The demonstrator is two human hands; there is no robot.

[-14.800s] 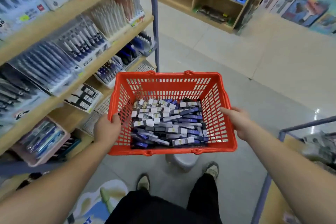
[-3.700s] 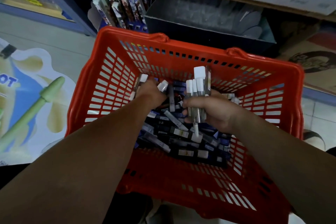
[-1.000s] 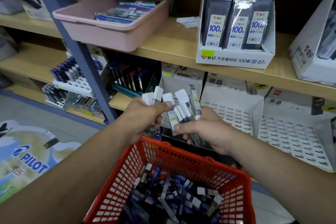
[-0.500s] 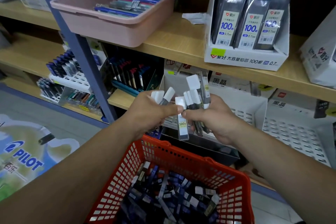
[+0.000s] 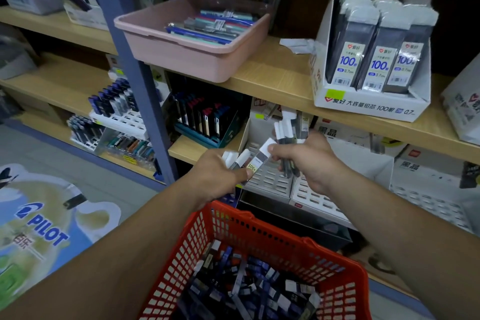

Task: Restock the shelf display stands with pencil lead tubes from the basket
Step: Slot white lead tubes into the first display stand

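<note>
Above the basket, tubes in both hands

Holds both hands up in front of the white display stands [image 5: 270, 180] under the wooden shelf [image 5: 272, 78]. Grips a small bunch of white-capped lead tubes [image 5: 235, 157] in the left hand [image 5: 217, 178], fingers curled round them. Clutches a second bunch [image 5: 285, 135] upright in the right hand [image 5: 311, 161], and pinches between that thumb and forefinger the capped end of a single tube [image 5: 258, 161], tilted across the gap with its labelled end under the left thumb. Has the red basket [image 5: 259, 228] just below the wrists, with a heap of tubes [image 5: 249, 291] loose in its bottom. Faces, on that shelf, a pink tray [image 5: 187, 56] of pens and a white box [image 5: 371, 106] of "100" lead packs, apart from each other.
</note>
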